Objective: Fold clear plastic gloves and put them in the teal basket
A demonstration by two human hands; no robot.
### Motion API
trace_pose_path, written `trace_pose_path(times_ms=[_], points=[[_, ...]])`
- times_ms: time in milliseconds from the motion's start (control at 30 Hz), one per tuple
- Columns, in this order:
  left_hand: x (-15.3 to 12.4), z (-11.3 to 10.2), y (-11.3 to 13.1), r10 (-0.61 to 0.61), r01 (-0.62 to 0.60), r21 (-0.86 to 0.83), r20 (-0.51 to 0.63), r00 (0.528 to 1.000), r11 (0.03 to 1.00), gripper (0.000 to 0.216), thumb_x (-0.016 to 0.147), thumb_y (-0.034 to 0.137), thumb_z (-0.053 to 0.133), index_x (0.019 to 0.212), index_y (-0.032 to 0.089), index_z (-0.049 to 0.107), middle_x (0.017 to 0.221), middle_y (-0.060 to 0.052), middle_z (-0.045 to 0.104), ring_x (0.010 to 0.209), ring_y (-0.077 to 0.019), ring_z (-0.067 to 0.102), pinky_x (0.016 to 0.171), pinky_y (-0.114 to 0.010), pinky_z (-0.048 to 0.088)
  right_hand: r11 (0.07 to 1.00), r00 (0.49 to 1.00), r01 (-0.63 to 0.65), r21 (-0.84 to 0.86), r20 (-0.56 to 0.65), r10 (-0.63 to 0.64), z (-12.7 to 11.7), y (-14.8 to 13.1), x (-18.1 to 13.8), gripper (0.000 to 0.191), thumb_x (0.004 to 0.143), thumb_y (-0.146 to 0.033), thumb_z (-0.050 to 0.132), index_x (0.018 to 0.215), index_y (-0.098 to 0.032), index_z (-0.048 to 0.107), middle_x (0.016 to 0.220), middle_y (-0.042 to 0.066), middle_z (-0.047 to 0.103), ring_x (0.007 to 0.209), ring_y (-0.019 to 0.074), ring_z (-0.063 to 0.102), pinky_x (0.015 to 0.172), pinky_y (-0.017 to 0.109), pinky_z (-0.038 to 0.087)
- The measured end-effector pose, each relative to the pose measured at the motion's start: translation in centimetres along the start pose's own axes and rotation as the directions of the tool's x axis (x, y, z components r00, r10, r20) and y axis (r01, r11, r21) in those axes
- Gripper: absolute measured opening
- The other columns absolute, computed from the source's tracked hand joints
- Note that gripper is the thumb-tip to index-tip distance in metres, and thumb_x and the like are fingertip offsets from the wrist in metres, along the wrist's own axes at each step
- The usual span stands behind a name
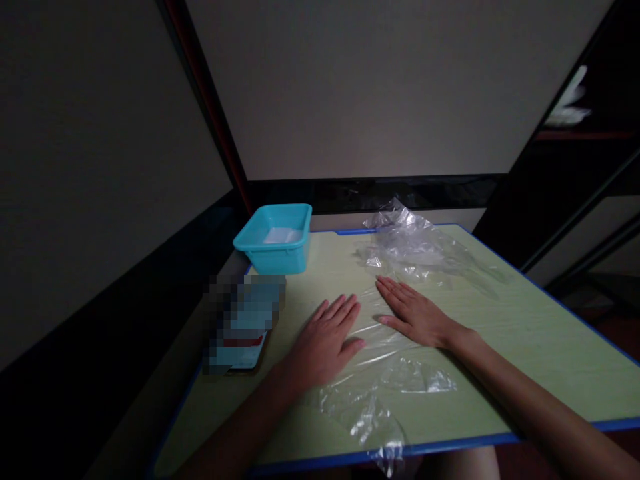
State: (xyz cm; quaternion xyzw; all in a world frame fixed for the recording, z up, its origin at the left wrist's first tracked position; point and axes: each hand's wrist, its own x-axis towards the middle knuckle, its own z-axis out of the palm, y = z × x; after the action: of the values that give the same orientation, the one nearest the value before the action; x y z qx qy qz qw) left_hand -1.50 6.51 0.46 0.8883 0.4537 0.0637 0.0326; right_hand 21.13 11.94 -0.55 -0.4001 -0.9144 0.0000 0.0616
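A clear plastic bag (373,353) lies spread on the pale green table, its handle end creased and reaching over the front edge. Flat on its left side rests my left hand (327,340), fingers stretched forward and thumb out to the right. My right hand (413,310) presses on the bag's right side, palm down, with fingers pointing to the far left. Neither hand grips anything. Beyond the right hand sits a crumpled heap of clear plastic bags (413,243).
A turquoise plastic basin (273,257) with something white inside stands at the table's back left corner. In front of it is a pixelated flat object (245,327). The table (530,347) has a blue edge. Walls rise behind and to the left.
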Motion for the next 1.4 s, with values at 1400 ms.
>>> trace_pose_path(times_ms=[1400], points=[[6.6,1.1,2.1,0.073,-0.075,-0.031,-0.042,0.996,0.997,0.055,0.089,0.037,0.035,0.132,0.004,0.03,0.14,-0.016,0.027,0.13,-0.022,0.022,0.108,-0.034,0.019,0.932,0.996,0.008,0.361,-0.085,0.024,-1.6,1.5,0.1,0.046,0.093,-0.036,0.024,0.132,-0.012,0.032,0.13,0.012,0.045,0.116,0.0198,0.045,0.106,0.041,0.019]])
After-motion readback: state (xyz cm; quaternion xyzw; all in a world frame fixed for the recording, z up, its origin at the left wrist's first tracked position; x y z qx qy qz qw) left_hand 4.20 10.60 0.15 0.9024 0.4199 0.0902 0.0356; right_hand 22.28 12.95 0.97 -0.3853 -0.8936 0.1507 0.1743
